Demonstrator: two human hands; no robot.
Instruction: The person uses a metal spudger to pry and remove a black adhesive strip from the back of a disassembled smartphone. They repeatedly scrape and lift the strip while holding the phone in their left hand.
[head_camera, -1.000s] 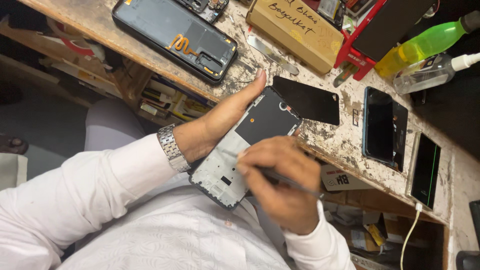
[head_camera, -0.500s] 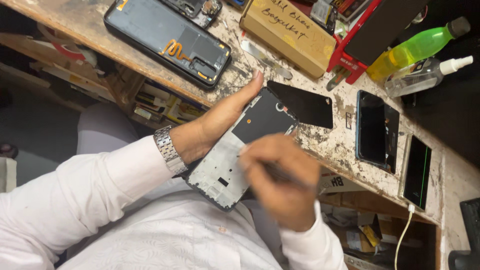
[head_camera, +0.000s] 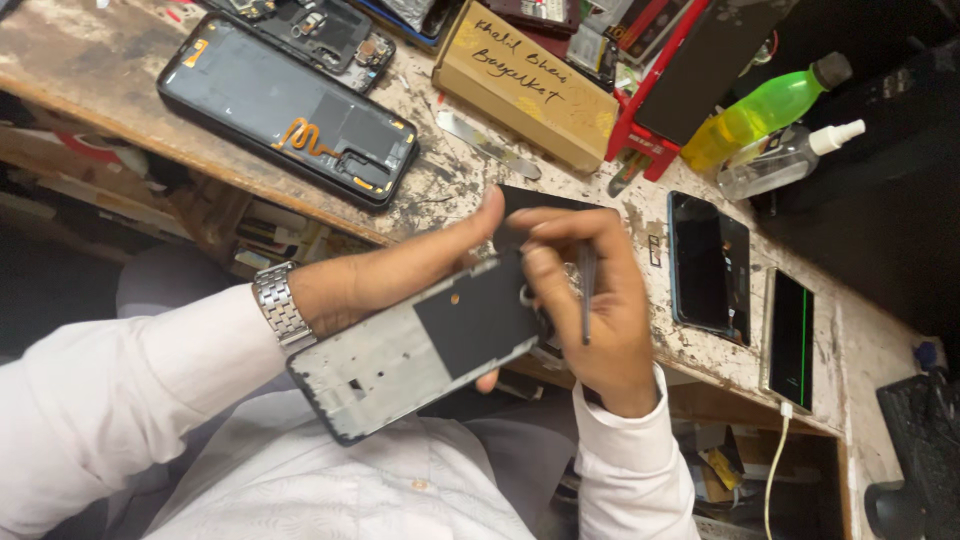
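Observation:
My left hand (head_camera: 400, 265), with a steel watch (head_camera: 277, 303) on its wrist, holds a grey phone frame (head_camera: 400, 360) with a black square patch on it, just in front of the bench edge. My thumb lies along the frame's top edge. My right hand (head_camera: 590, 300) is closed round a thin dark tool (head_camera: 586, 295), and its fingertips press on the upper end of the frame. A black panel (head_camera: 525, 200) lies on the bench, partly hidden behind both hands.
A worn bench (head_camera: 100, 90) carries an opened dark phone body (head_camera: 290, 115), a brown cardboard box (head_camera: 525, 85), a metal pry blade (head_camera: 490, 145), a green bottle (head_camera: 765, 110), a clear spray bottle (head_camera: 785, 160), two phones (head_camera: 710, 260) (head_camera: 790, 340), one on a white cable (head_camera: 775, 470).
My right hand has moved up from the frame's lower part to its upper end, turning the tool upright. The frame now lies flatter across my lap.

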